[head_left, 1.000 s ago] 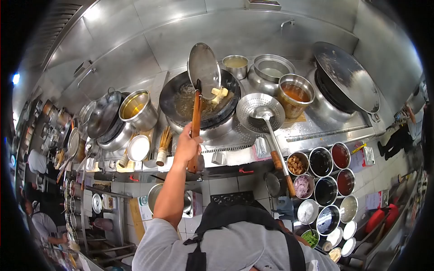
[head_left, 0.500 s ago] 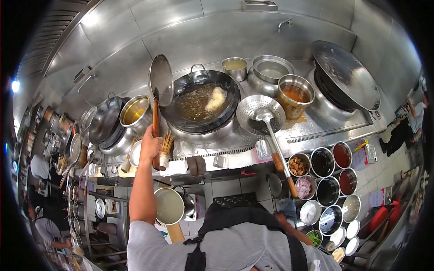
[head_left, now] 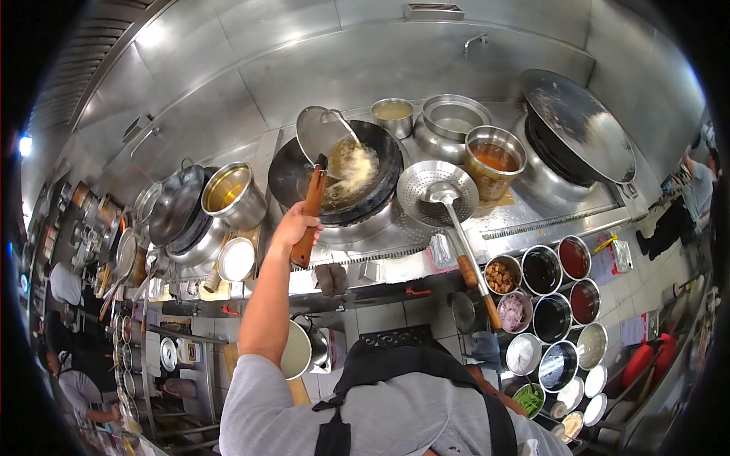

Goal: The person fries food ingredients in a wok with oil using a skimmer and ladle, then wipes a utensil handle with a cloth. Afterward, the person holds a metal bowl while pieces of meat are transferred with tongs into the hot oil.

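Left hand (head_left: 295, 226) wraps firmly around the wooden handle (head_left: 314, 196) of the strainer (head_left: 319, 133), long axis running forward, slightly right. Strainer is over the wok (head_left: 287, 169), beyond this hand; pale food (head_left: 356, 167) lies forward-right. Right hand: not visible.

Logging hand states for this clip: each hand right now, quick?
Left hand: closed, holding the wooden handle of a strainer.
Right hand: cannot be told; not clearly visible.
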`<act>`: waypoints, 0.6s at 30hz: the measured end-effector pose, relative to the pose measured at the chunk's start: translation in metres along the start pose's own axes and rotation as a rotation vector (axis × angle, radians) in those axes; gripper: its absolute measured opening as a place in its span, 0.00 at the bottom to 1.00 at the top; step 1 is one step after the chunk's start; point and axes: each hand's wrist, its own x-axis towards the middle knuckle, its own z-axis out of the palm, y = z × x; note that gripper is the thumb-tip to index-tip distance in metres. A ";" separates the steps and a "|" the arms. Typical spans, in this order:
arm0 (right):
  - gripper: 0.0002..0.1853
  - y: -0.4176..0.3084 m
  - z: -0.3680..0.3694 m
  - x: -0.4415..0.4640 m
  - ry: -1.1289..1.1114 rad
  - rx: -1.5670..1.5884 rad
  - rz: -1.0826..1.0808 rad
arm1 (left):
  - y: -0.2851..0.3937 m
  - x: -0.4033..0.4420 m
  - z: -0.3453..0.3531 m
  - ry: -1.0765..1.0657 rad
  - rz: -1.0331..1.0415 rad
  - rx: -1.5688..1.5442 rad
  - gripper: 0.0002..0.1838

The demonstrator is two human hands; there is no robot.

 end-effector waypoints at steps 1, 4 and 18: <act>0.10 0.000 0.003 0.001 0.047 0.051 0.014 | 0.000 -0.001 0.005 -0.004 0.001 0.001 0.27; 0.10 0.009 0.018 0.007 -0.063 -0.082 0.052 | 0.000 -0.005 0.023 -0.043 0.046 -0.089 0.27; 0.14 0.067 0.068 0.007 -0.303 -0.237 0.016 | -0.005 -0.038 0.037 0.104 0.109 -0.139 0.29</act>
